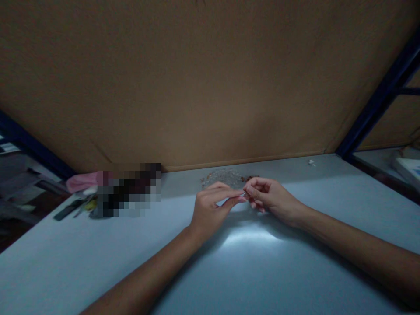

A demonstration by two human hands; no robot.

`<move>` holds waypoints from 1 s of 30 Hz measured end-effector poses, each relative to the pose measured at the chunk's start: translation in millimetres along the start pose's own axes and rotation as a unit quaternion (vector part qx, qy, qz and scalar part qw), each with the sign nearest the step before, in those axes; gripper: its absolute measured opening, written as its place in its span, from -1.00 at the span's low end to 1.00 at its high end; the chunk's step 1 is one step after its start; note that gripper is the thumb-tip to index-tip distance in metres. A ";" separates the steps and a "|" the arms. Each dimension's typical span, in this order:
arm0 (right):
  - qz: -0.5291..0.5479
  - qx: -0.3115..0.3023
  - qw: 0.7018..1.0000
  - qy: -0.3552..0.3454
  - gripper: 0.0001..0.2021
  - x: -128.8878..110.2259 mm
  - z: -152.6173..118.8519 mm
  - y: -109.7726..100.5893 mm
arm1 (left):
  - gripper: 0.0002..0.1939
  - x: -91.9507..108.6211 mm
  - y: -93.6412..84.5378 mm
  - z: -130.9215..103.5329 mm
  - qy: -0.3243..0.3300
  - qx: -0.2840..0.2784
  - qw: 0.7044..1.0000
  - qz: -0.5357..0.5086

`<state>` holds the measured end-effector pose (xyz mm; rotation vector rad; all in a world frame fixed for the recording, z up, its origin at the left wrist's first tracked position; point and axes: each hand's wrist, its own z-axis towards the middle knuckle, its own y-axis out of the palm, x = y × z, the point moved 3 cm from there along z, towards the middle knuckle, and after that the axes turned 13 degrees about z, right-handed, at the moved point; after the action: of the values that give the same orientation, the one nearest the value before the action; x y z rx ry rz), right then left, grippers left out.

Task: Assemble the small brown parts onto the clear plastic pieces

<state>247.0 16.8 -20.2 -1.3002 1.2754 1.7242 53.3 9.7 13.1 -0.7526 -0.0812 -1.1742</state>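
My left hand is closed in a pinch, its thumb and fingertips pointing right. Fingertip to fingertip with it, my right hand pinches too, its other fingers curled. Between them is a tiny thing, partly shiny, too small to name and mostly hidden by the fingers. Just behind the hands lies a pile of small clear pieces on the table. Small brown pieces lie beside that pile, partly behind my right hand.
The pale table meets an upright brown board at the back. Dark blue frame posts stand at both sides. At the left lie a pink cloth, a dark flat object and a blurred-out patch. A small white scrap lies back right.
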 end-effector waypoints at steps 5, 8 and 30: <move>0.005 -0.002 1.000 0.010 -0.48 1.2 0.0 0.3 | -0.92 0.9 1.0 -0.6 0.003 0.004 1.000 -0.008; -0.003 -0.004 1.000 0.005 -0.49 2.6 0.9 -0.6 | -0.92 0.5 2.9 -1.3 -0.019 -0.002 1.000 0.001; -0.374 0.038 0.905 -0.202 -0.61 -8.2 13.5 -29.7 | -0.89 -77.0 -18.5 3.8 -0.054 -0.072 0.946 0.313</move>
<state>271.3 40.1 -21.4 -1.0995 0.4905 1.2653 6.9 70.3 -8.2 -0.8873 0.1481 -0.5358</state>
